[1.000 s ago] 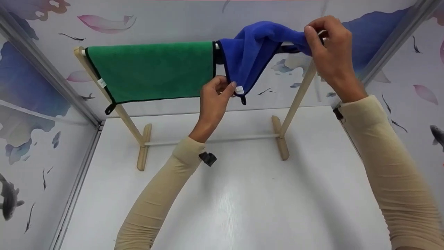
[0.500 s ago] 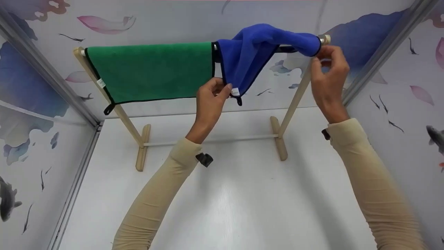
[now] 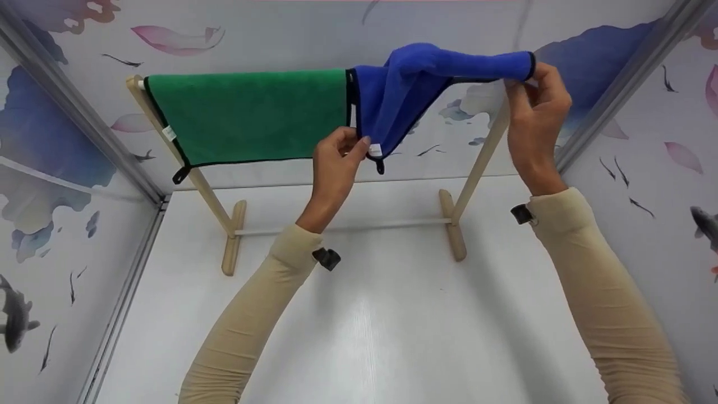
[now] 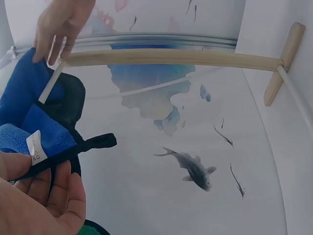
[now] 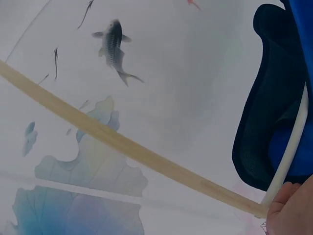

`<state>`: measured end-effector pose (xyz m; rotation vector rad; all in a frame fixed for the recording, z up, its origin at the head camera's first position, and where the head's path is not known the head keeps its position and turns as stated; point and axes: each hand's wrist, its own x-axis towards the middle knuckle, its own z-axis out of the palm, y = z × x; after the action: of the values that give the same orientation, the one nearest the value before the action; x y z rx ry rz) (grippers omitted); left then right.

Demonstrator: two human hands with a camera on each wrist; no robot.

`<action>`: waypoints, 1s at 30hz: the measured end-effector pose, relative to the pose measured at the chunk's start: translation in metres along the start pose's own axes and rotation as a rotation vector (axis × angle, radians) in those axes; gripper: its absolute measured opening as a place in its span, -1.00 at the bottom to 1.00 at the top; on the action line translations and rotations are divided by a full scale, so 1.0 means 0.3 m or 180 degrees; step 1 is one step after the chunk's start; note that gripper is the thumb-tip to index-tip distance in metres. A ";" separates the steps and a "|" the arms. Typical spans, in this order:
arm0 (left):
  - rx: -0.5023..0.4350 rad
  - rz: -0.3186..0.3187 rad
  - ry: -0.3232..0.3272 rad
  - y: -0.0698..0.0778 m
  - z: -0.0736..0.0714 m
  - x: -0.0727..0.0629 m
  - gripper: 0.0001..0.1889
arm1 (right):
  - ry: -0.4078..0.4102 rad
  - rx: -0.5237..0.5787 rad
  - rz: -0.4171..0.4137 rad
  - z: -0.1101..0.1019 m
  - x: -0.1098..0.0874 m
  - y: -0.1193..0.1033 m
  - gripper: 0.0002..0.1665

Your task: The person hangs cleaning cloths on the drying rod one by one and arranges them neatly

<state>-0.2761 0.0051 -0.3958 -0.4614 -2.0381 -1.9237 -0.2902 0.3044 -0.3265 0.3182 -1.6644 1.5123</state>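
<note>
A blue towel (image 3: 415, 67) with black edging hangs bunched over the rack's top bar, its front corner drooping to a point. My left hand (image 3: 335, 163) pinches that corner beside a white label (image 4: 35, 147); a black hanging loop (image 4: 100, 142) sticks out past the fingers in the left wrist view. At the bar's right end, my right hand (image 3: 538, 120) pinches the towel's side edge between thumb and fingers. In the right wrist view only part of the right hand (image 5: 293, 210) shows, by the joint of white bar and post. Left of the blue towel, a green towel (image 3: 252, 118) hangs flat.
The wooden rack's right post (image 3: 482, 157) and left post (image 3: 210, 193) stand on wooden feet on a white table (image 3: 359, 336). A thin lower rod (image 3: 387, 224) joins them. Patterned wall panels (image 3: 280, 33) enclose the back and sides.
My right hand released the towel's right end, dropped lower, then took hold of its edge again and drew it right over the bar's end. My left hand keeps its pinch, shifting slightly left.
</note>
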 end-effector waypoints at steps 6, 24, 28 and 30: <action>-0.0097 0.0021 0.0071 0.002 -0.029 0.005 -0.84 | 0.0239 0.0297 -0.0146 -0.049 0.025 -0.077 -0.90; 0.0015 -0.0039 0.0108 -0.010 -0.058 0.028 -0.83 | -0.0332 -0.0085 0.1031 -0.218 -0.007 0.103 -0.79; 0.0082 -0.0049 0.0084 -0.005 -0.056 0.035 -0.82 | -0.0626 -0.0376 0.1115 -0.220 -0.021 0.118 -0.75; 0.0100 -0.0054 0.0098 -0.007 -0.057 0.037 -0.82 | -0.0699 -0.0445 0.1112 -0.213 -0.019 0.123 -0.80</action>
<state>-0.2871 -0.0119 -0.3920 -0.4058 -2.0562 -1.8939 -0.2859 0.3694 -0.3616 0.1239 -2.0726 1.6464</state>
